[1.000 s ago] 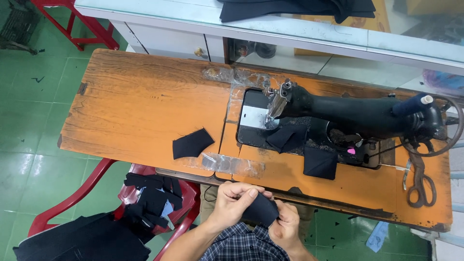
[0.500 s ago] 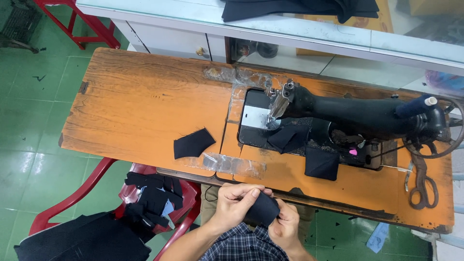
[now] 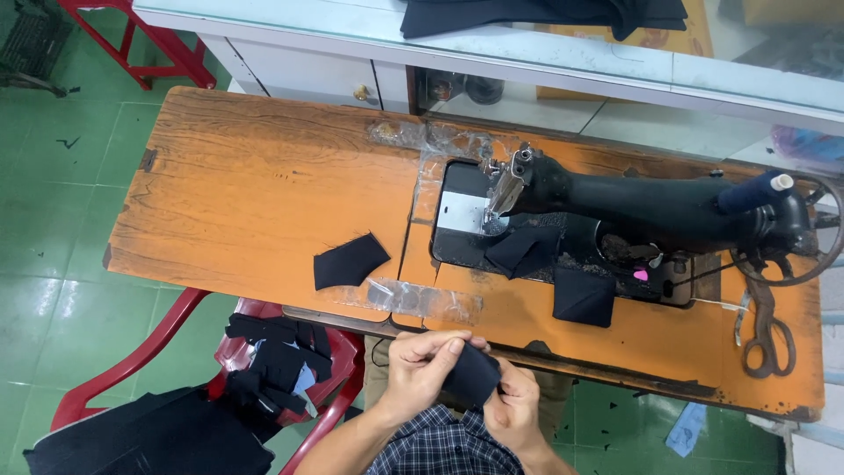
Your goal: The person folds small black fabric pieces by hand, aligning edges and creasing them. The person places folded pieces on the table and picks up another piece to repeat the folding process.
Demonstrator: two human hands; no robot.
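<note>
The wooden sewing table (image 3: 264, 202) fills most of the view, its orange-brown top worn and patched with clear tape. At about two o'clock on it lies the black sewing machine (image 3: 642, 207), stretched lengthwise, with a dark blue thread spool (image 3: 747, 189) at its far right end. At seven o'clock, below the table's near edge, a red plastic chair (image 3: 338, 352) carries a heap of black cut pieces (image 3: 272, 361), and more dark cloth (image 3: 158, 435) spreads beneath it. At twelve o'clock, on the white counter (image 3: 352, 26) behind, sits a folded dark garment (image 3: 545, 13). At three o'clock, near the table's right edge, lie a pair of scissors (image 3: 769, 330). A black fabric square (image 3: 585, 297) rests just in front of the machine, another black piece (image 3: 350, 261) lies well to the left of it, and a third (image 3: 525, 251) is bunched under the machine's arm.

At six o'clock, just off the table's front edge, both hands meet over the person's lap. The left hand (image 3: 422, 365) and the right hand (image 3: 514, 400) each pinch a small black fabric piece (image 3: 470, 376), fingers closed on it from either side.
</note>
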